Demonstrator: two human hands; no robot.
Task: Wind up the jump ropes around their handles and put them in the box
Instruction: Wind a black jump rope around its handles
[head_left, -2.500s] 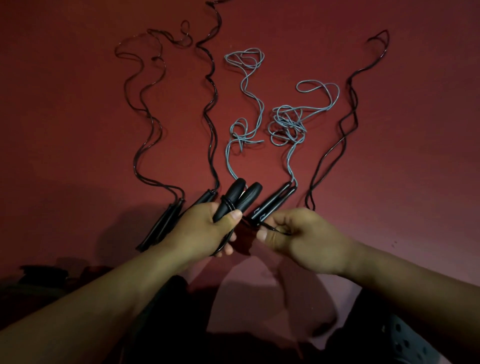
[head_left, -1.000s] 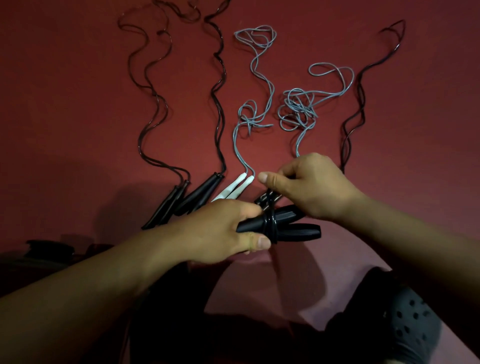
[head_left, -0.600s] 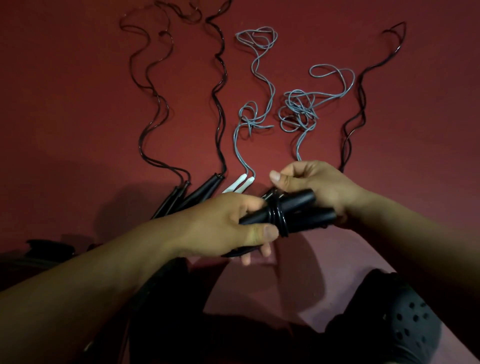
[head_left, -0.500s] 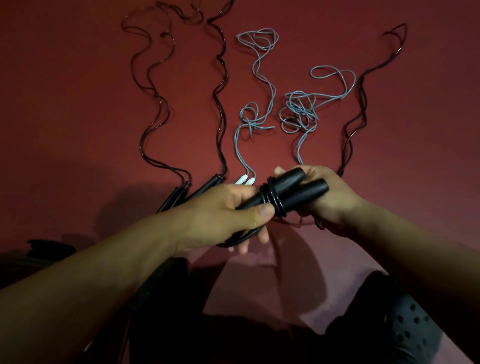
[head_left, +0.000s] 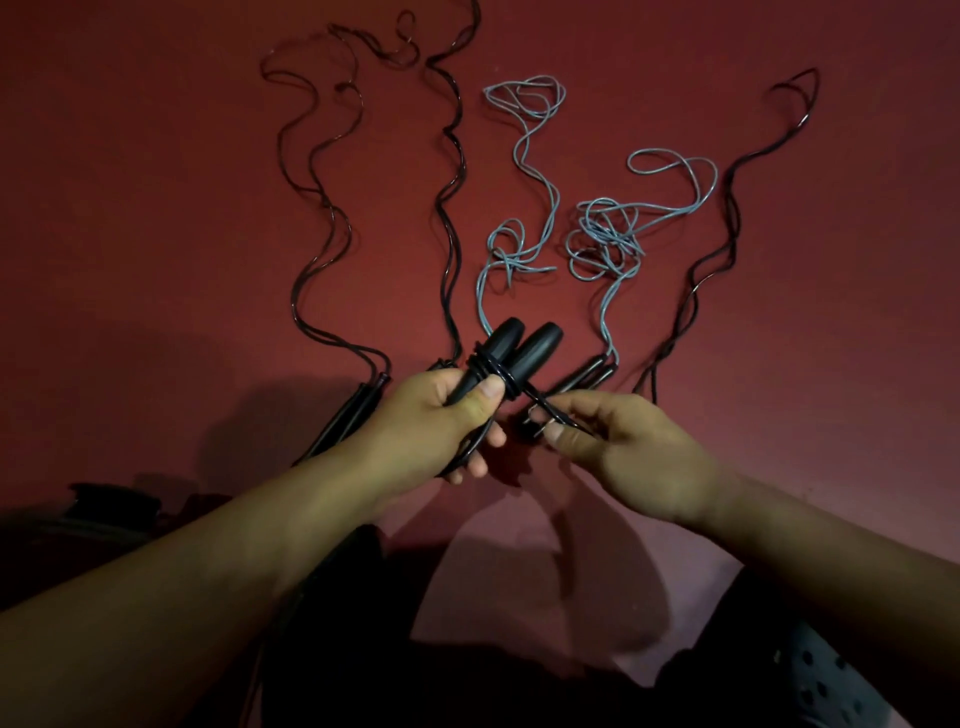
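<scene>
My left hand (head_left: 431, 415) grips a pair of black jump-rope handles (head_left: 511, 351), held side by side and pointing up and away. Several turns of black rope (head_left: 493, 374) circle the handles just above my thumb. My right hand (head_left: 618, 447) pinches the loose stretch of that same black rope (head_left: 550, 413) close to the handles; the rope trails off to the right (head_left: 727, 244) across the red floor. No box is in view.
More ropes lie stretched on the red floor (head_left: 156, 208): a black one at far left (head_left: 322, 218), another black one (head_left: 452, 208), and two grey ones (head_left: 524, 171) (head_left: 608, 234). Their handles (head_left: 348, 415) (head_left: 582, 376) lie near my hands. A dark object (head_left: 111, 496) sits at lower left.
The handles have swung from pointing right back to pointing up and away. My right hand came down from above and behind them to the lower right, drawing the rope around.
</scene>
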